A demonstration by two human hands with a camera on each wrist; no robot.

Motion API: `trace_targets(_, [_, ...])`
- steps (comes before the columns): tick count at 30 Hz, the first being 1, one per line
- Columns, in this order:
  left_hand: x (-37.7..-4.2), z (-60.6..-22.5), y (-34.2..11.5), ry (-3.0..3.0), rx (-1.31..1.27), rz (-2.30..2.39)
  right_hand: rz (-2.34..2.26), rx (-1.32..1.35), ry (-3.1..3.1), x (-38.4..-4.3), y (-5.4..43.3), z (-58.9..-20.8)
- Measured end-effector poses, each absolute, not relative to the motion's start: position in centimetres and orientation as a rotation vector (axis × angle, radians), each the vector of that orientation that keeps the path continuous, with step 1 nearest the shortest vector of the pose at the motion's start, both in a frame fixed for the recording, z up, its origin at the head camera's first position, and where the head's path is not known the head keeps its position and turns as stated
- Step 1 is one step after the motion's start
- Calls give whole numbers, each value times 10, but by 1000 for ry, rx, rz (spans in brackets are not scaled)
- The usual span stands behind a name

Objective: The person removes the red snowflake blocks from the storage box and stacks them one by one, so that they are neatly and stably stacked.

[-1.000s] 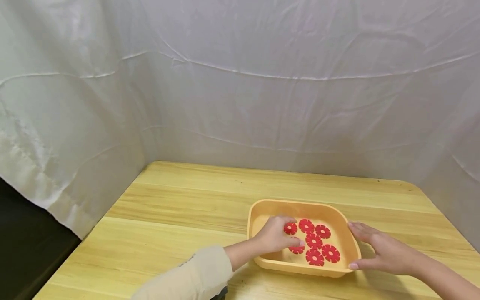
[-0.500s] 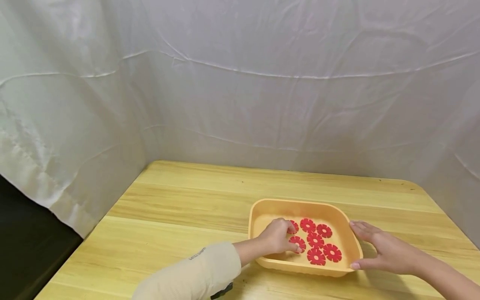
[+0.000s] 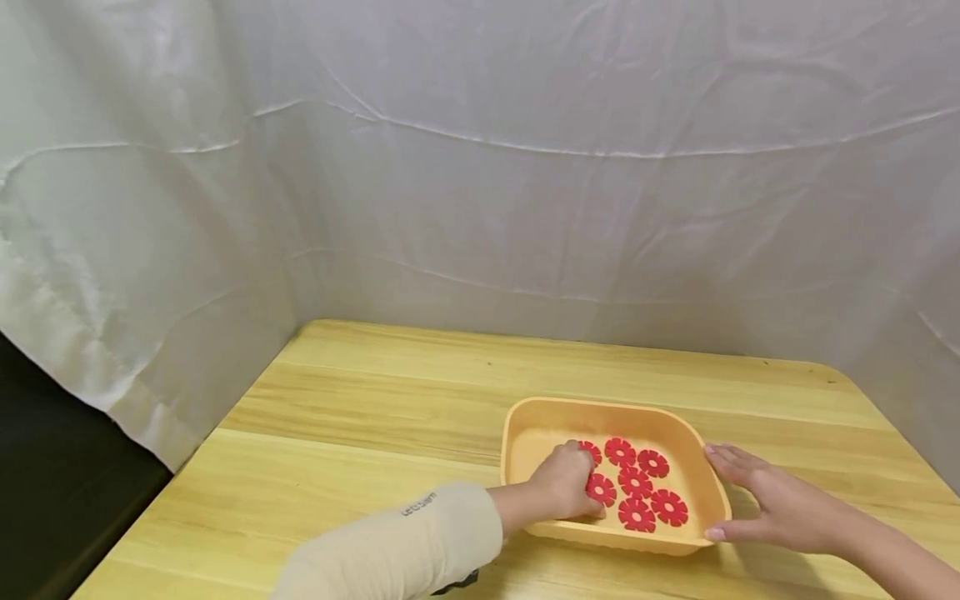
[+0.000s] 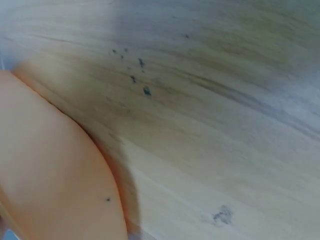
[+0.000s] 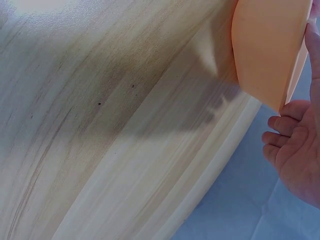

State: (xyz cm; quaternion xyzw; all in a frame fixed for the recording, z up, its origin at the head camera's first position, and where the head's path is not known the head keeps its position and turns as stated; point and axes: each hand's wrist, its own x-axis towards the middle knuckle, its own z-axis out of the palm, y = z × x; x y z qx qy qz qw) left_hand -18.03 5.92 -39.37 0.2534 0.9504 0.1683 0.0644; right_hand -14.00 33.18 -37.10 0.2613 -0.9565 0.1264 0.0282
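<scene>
An orange plastic tray (image 3: 701, 467) stands on the table with several red notched discs (image 3: 636, 482) lying flat in it. My left hand (image 3: 561, 485) reaches over the near left rim into the tray. Its fingers bend down beside the leftmost discs, and the thumb tip is close to the lower one; what is under the palm is hidden. My right hand (image 3: 776, 504) holds the tray's right end, thumb at the near corner and fingertips at the farther rim. The right wrist view shows its curled fingers (image 5: 282, 132) at the tray's corner.
The wooden table (image 3: 375, 400) extends left of the tray and behind it. Pale cloth (image 3: 525, 208) hangs at the back and sides. Dark specks (image 4: 146, 91) mark the tabletop next to the tray in the left wrist view.
My left hand's fingers have drawn in from spread to bent, and its thumb has come off the lower left disc. My right hand stays on the tray. The view has shifted slightly.
</scene>
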Motion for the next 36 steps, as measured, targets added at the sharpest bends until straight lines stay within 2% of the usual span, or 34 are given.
trace_targets(14, [-177,-394,73,2916,565,502,408,793,-2951,-138,333,-373])
trace_targets(26, [-179,-393,69,2885,654,506,374,768,-2974,-138,332,-371])
trace_targets(36, [-185,-393,61,2857,860,493,397,785,-2955,-138,332,-372])
